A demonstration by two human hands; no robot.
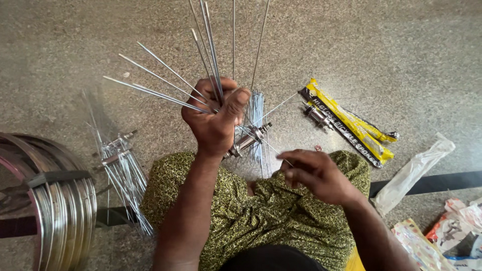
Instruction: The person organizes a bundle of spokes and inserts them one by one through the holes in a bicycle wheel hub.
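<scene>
My left hand (213,118) is raised in front of me, fist closed around a bundle of thin steel spokes (165,83) that fan up and to the left. Just below it a metal wheel hub (249,139) hangs over my lap, with several spokes threaded through its flanges. My right hand (314,173) is lower and to the right, fingertips pinching one spoke (271,147) that runs up to the hub. My lap is covered by green patterned cloth (261,211).
A second hub with spokes (123,168) lies on the speckled floor at the left. Stacked chrome rims (60,200) sit at the far left. A yellow and black spoke packet (351,125) with a loose hub (317,115), a clear bag (411,173) and printed wrappers (452,231) lie at the right.
</scene>
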